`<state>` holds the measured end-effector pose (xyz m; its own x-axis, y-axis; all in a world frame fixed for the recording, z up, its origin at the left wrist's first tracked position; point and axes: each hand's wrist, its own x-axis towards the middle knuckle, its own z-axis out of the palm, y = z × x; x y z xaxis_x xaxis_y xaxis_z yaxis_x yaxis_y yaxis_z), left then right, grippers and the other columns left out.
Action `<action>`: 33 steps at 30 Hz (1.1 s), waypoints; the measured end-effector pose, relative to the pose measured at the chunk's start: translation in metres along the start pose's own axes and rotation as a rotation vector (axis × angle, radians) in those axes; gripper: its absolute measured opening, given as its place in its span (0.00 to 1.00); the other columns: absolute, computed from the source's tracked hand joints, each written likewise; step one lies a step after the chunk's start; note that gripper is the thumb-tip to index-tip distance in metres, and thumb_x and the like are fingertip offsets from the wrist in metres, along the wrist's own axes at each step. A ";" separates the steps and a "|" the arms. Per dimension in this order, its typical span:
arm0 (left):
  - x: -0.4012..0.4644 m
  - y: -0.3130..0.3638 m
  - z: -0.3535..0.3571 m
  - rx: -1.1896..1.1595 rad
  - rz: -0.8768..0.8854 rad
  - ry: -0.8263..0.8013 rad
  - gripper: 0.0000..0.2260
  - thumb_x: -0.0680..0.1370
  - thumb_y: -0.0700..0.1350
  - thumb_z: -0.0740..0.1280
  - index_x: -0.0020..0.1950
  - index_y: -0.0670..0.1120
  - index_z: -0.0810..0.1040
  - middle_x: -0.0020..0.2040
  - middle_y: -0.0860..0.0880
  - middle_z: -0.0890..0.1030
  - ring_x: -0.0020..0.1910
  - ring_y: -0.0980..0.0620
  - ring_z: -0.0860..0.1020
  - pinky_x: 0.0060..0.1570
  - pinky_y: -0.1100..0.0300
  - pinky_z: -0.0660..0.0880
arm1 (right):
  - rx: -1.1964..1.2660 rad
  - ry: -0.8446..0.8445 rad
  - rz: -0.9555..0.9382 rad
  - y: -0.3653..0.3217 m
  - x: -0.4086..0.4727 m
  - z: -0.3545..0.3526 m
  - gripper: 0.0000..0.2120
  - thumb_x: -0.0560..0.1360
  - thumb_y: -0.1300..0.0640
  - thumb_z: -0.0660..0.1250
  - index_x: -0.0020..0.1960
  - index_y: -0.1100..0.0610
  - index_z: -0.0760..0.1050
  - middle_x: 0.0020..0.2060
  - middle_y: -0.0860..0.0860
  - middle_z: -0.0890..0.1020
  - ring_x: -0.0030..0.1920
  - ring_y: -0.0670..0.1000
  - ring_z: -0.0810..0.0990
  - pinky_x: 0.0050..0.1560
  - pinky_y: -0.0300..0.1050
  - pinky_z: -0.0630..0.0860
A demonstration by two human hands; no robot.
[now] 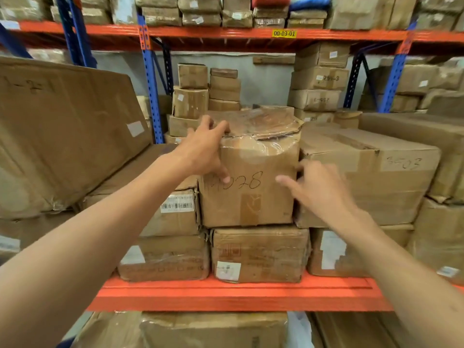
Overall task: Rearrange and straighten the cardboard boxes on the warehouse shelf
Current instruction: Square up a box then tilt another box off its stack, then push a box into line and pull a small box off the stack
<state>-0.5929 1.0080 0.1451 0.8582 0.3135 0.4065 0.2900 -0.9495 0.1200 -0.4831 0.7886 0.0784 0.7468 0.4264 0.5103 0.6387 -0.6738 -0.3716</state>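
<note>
The fingers (221,128) of the left hand (203,149) are spread apart and lie over the top left edge of the box (251,187), with the thumb pressed on its front, near the black number written there. The fingers of the right hand (319,187) are spread too. One fingertip is at the front of the box and the others are curled at its right side, but this hand is blurry, so I cannot tell how hard it grips, or if it touches at all.

The box sits in the middle of the shelf (238,295), on top of a flat box (261,254). Its top is crumpled and wrapped in shiny tape. Just left of it is a lower box with a barcode label (177,203). Just right of it, touching or nearly so, is a big box (371,177) with a number on its front. Far behind, more boxes are stacked against the wall. A yellow tag (284,33) is stuck on the orange beam above.
</note>
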 end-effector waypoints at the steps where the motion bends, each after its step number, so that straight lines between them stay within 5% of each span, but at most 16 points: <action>1: 0.002 -0.002 0.001 -0.005 0.013 -0.016 0.53 0.56 0.57 0.86 0.76 0.53 0.63 0.75 0.45 0.61 0.69 0.32 0.67 0.66 0.34 0.71 | 0.020 0.096 -0.113 -0.004 0.013 -0.015 0.35 0.70 0.31 0.72 0.68 0.52 0.72 0.55 0.56 0.83 0.59 0.60 0.80 0.59 0.60 0.77; 3: 0.003 -0.007 0.004 0.022 0.041 -0.042 0.56 0.58 0.59 0.85 0.79 0.55 0.58 0.77 0.45 0.57 0.71 0.32 0.64 0.68 0.34 0.69 | -0.065 0.097 -0.304 -0.014 0.042 -0.034 0.51 0.63 0.27 0.73 0.79 0.40 0.56 0.76 0.59 0.66 0.76 0.62 0.62 0.72 0.67 0.60; 5: 0.004 -0.010 0.007 0.048 0.052 -0.048 0.57 0.58 0.60 0.84 0.80 0.55 0.56 0.77 0.45 0.56 0.72 0.31 0.62 0.69 0.34 0.68 | -0.209 -0.104 -0.377 -0.020 0.065 -0.035 0.59 0.56 0.23 0.72 0.80 0.33 0.48 0.82 0.56 0.48 0.81 0.60 0.42 0.75 0.64 0.42; 6: 0.005 -0.010 0.007 0.046 0.053 -0.053 0.57 0.58 0.60 0.84 0.80 0.55 0.55 0.77 0.45 0.56 0.72 0.32 0.61 0.69 0.34 0.67 | -0.203 -0.228 -0.373 -0.018 0.075 -0.032 0.60 0.54 0.22 0.72 0.79 0.31 0.47 0.82 0.52 0.46 0.81 0.60 0.41 0.75 0.65 0.40; 9: 0.010 -0.006 0.006 0.055 0.054 -0.075 0.57 0.58 0.60 0.84 0.79 0.53 0.56 0.77 0.44 0.56 0.74 0.32 0.60 0.70 0.33 0.66 | -0.111 -0.399 -0.311 -0.009 0.091 -0.024 0.61 0.48 0.19 0.73 0.75 0.26 0.49 0.78 0.43 0.52 0.78 0.63 0.56 0.74 0.69 0.61; 11: 0.010 -0.003 0.004 0.066 0.043 -0.079 0.56 0.59 0.59 0.84 0.79 0.53 0.56 0.78 0.44 0.55 0.75 0.32 0.59 0.71 0.33 0.65 | -0.098 -0.412 -0.328 -0.007 0.094 -0.023 0.58 0.46 0.17 0.72 0.71 0.21 0.49 0.75 0.40 0.52 0.77 0.62 0.61 0.72 0.69 0.65; 19: -0.010 0.002 0.006 0.010 0.017 -0.036 0.57 0.64 0.56 0.83 0.83 0.54 0.51 0.83 0.46 0.49 0.77 0.32 0.58 0.73 0.35 0.64 | -0.152 -0.470 -0.299 -0.018 0.091 -0.033 0.64 0.49 0.20 0.73 0.77 0.29 0.45 0.78 0.44 0.47 0.77 0.64 0.59 0.74 0.67 0.64; 26: -0.037 -0.022 -0.004 0.188 0.106 -0.022 0.54 0.71 0.56 0.78 0.82 0.63 0.41 0.83 0.52 0.36 0.77 0.33 0.60 0.67 0.35 0.72 | -0.572 -0.525 -0.254 -0.062 0.096 -0.066 0.58 0.63 0.25 0.72 0.83 0.39 0.45 0.81 0.58 0.54 0.77 0.64 0.62 0.74 0.61 0.65; 29: -0.062 -0.044 -0.012 0.224 0.093 0.124 0.52 0.73 0.60 0.76 0.82 0.61 0.39 0.83 0.43 0.36 0.78 0.36 0.59 0.75 0.42 0.63 | -0.589 -0.500 -0.295 -0.094 0.093 -0.085 0.54 0.67 0.25 0.69 0.83 0.42 0.48 0.82 0.59 0.52 0.77 0.63 0.62 0.74 0.61 0.65; 33: -0.107 -0.084 -0.033 0.192 -0.069 0.422 0.44 0.78 0.62 0.69 0.84 0.52 0.46 0.83 0.38 0.50 0.79 0.38 0.57 0.77 0.48 0.52 | -0.499 -0.491 -0.441 -0.144 0.087 -0.097 0.52 0.69 0.26 0.67 0.83 0.42 0.47 0.82 0.58 0.51 0.80 0.63 0.57 0.76 0.62 0.59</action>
<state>-0.7238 1.0540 0.1214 0.5983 0.3042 0.7412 0.4477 -0.8942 0.0056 -0.5276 0.8643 0.2517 0.5168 0.8515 0.0889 0.8209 -0.5223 0.2307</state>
